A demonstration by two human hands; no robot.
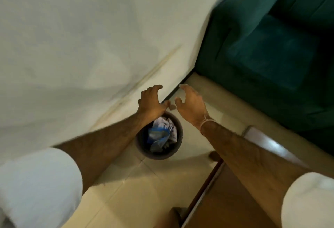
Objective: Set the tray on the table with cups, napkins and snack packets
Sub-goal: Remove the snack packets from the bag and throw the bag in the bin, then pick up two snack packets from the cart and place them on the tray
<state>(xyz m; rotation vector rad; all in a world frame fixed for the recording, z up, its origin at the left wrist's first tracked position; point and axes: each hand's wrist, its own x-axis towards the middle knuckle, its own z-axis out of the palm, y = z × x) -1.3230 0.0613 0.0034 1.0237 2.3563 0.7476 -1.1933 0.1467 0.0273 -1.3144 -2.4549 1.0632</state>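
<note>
Left hand: the left hand (151,101) is out in front, fingers curled and spread, nothing in it, hovering above the far rim of the bin.
Right hand: the right hand (191,103) sits just beside it, thumb and fingers apart in a loose open claw, holding nothing; a thin band (207,122) rings the wrist.
Below the hands: a small dark waste bin (159,137) on the pale tiled floor (130,182), with crumpled paper and blue plastic wrappers (160,133) inside.
Surroundings: plain white wall (81,37) on the left and far side, a green sofa (271,46) far right, a wooden furniture edge (213,191) near right.
Tray: not in view anywhere here.
Cups, napkins, snack packets: none visible; the bin's contents look like rubbish, though blur keeps me from saying more.
Table: the wooden piece near right may be it, but I can't tell.
Progress: nothing of the set tray shows, so done or undone can't be read from this view.
Left to do: as a judgement, both free hands must turn back to the tray and table.
</note>
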